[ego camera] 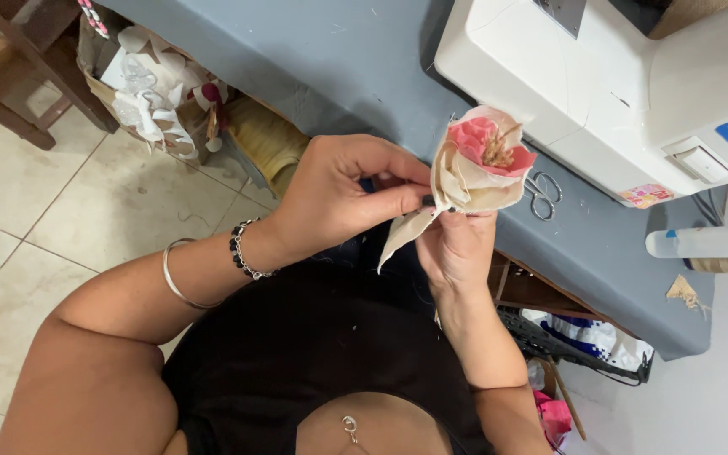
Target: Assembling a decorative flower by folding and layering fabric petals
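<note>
A fabric flower (482, 164) with cream outer petals, a pink inner layer and a tan fringed centre is held over the edge of a grey-covered table (330, 59). My right hand (457, 244) grips it from below at its base. My left hand (343, 194) pinches a cream petal strip (404, 232) that hangs down from the flower's left side. Two bracelets, one silver and one beaded, circle my left wrist.
A white sewing machine (608, 84) stands on the table just behind the flower, with small scissors (543, 194) beside it. A white bottle (701, 242) lies at the right. A bag of white fabric scraps (157, 93) sits on the tiled floor; a dark basket (575, 341) hangs under the table.
</note>
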